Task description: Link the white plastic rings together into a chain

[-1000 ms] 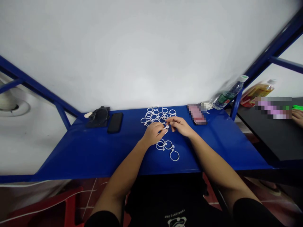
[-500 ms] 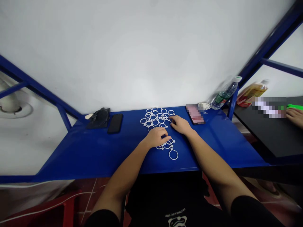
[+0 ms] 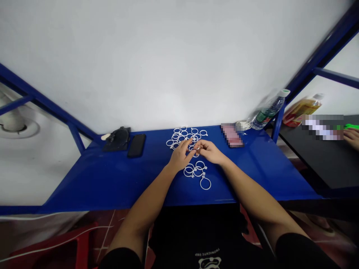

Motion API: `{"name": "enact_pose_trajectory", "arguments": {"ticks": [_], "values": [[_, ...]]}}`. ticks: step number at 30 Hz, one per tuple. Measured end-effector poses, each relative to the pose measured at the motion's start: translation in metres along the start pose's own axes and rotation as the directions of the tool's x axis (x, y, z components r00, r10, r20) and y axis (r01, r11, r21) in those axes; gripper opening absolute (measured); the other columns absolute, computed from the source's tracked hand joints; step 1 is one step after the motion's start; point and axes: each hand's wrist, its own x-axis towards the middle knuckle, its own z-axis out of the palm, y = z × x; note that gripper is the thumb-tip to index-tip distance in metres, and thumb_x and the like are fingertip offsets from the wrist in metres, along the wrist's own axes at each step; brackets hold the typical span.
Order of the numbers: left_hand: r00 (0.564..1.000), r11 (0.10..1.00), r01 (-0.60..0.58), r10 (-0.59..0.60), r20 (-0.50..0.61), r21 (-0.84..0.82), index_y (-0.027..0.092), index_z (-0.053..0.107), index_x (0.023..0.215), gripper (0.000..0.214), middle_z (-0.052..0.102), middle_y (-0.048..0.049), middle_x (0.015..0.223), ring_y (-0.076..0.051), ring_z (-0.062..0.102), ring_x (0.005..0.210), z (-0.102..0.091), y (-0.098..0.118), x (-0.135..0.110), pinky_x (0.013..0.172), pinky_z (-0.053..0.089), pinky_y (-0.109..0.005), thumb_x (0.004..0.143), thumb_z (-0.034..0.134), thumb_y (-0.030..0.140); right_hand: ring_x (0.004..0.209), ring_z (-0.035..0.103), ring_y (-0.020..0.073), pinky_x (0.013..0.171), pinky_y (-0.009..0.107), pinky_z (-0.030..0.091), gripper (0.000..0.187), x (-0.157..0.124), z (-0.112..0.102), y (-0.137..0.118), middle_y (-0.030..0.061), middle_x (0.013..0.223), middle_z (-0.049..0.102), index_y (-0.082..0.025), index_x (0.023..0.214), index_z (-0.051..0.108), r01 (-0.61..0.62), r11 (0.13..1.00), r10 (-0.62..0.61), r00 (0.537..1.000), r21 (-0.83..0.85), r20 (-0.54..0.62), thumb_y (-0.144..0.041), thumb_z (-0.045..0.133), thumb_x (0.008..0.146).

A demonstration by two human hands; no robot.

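Observation:
My right hand (image 3: pixel 209 151) is closed, with its fingertips pinching a white plastic curtain ring (image 3: pixel 196 155) that has a small tab. From the left, my left hand (image 3: pixel 179 155) meets it, thumb and forefinger tips on the same ring; the fingers partly hide it. Just beyond my hands, many similar white rings (image 3: pixel 169 143) lie overlapping in a loose pile. Nearer to me, a smaller group of white rings (image 3: pixel 205 184) rests on the blue table, their small tabs visible.
On the blue table (image 3: pixel 98 179) a black phone (image 3: pixel 136 145) and a crumpled black item (image 3: pixel 119 138) lie left. A pink phone-like object (image 3: pixel 232 135), white cable (image 3: pixel 243 125) and water bottle (image 3: pixel 269 112) are right. Another person's hand (image 3: pixel 352 137) is at the dark neighbouring table (image 3: pixel 316 160).
My right hand has drawn back from the pile with a ring. My left hand has moved up and away from the near group, and both hands now meet.

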Motion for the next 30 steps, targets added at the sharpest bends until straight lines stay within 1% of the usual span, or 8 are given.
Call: {"name": "enact_pose_trajectory", "arguments": {"ticks": [2,4,6,16,21,24,27,30], "values": [[0.997,0.998,-0.059,0.058,0.044,0.023,0.02,0.067,0.119,0.028,0.071,-0.0088,0.112,-0.019,0.068,0.094,-0.001,0.001,0.002,0.088,0.056,-0.037,0.107,0.049,0.038,0.059,0.055,0.0106,0.056,0.022,0.042,0.014,0.0,0.006,-0.001,-0.0021,0.072,0.067,-0.019,0.093,0.065,-0.015,0.993,0.014,1.0,0.119,0.011,-0.022,0.061,0.08],[0.992,0.994,-0.105,0.101,0.076,0.042,0.019,0.069,0.098,0.034,0.071,-0.0072,0.097,-0.02,0.067,0.091,-0.002,0.001,0.003,0.085,0.055,-0.036,0.109,0.043,0.039,0.051,0.048,0.0083,0.049,0.02,0.035,0.015,0.0,0.008,-0.003,-0.0028,0.07,0.066,-0.018,0.091,0.067,-0.056,0.985,0.057,0.998,0.165,-0.002,-0.022,0.061,0.077],[0.991,0.992,-0.115,0.11,0.071,0.06,0.019,0.068,0.09,0.038,0.071,-0.0065,0.091,-0.019,0.066,0.086,-0.002,0.0,0.004,0.082,0.053,-0.035,0.109,0.042,0.039,0.047,0.045,0.0078,0.046,0.02,0.032,0.015,0.001,0.008,-0.003,-0.0026,0.068,0.067,-0.018,0.09,0.068,-0.094,0.978,0.098,0.995,0.186,-0.013,-0.025,0.061,0.078],[0.991,0.993,-0.102,0.096,0.095,0.055,0.019,0.066,0.085,0.032,0.071,-0.0052,0.089,-0.018,0.066,0.083,-0.003,0.002,0.005,0.08,0.05,-0.034,0.106,0.051,0.038,0.048,0.047,0.0098,0.046,0.02,0.034,0.019,0.002,0.004,-0.004,-0.0018,0.065,0.065,-0.019,0.08,0.068,-0.121,0.992,0.123,0.99,0.029,-0.064,-0.022,0.051,0.072],[0.992,0.994,-0.106,0.104,0.067,0.032,0.019,0.068,0.087,0.029,0.071,-0.0053,0.09,-0.018,0.066,0.084,-0.005,0.0,0.006,0.08,0.051,-0.034,0.101,0.061,0.044,0.06,0.052,0.013,0.059,0.024,0.042,0.018,0.001,0.003,-0.006,-0.001,0.065,0.062,-0.019,0.074,0.066,-0.013,0.99,0.005,0.998,-0.137,-0.058,-0.02,0.048,0.074],[0.991,0.993,-0.115,0.114,0.067,0.006,0.02,0.071,0.094,0.03,0.073,-0.0057,0.094,-0.02,0.067,0.089,-0.01,-0.004,0.007,0.085,0.052,-0.036,0.1,0.062,0.048,0.066,0.056,0.0147,0.068,0.026,0.046,0.017,0.0,0.001,-0.006,-0.0003,0.068,0.062,-0.02,0.071,0.062,0.052,0.964,-0.08,0.992,-0.259,-0.098,-0.017,0.045,0.075],[0.995,0.997,-0.079,0.077,0.056,0.026,0.02,0.072,0.098,0.027,0.074,-0.0058,0.098,-0.021,0.067,0.095,-0.014,-0.009,0.008,0.092,0.052,-0.039,0.103,0.056,0.041,0.068,0.059,0.0152,0.07,0.027,0.048,0.02,-0.001,-0.002,-0.007,-0.0004,0.07,0.064,-0.02,0.08,0.063,0.064,0.962,-0.096,0.989,-0.265,-0.11,-0.015,0.045,0.078],[0.999,0.987,0.006,-0.011,0.03,0.162,0.021,0.074,0.1,0.018,0.073,-0.007,0.105,-0.023,0.066,0.104,-0.013,-0.016,0.007,0.099,0.05,-0.043,0.099,0.061,0.033,0.07,0.065,0.0155,0.072,0.027,0.051,0.026,-0.003,-0.005,-0.009,-0.0004,0.073,0.07,-0.019,0.095,0.066,0.035,0.979,-0.045,0.998,-0.202,-0.042,-0.013,0.046,0.08]]}}
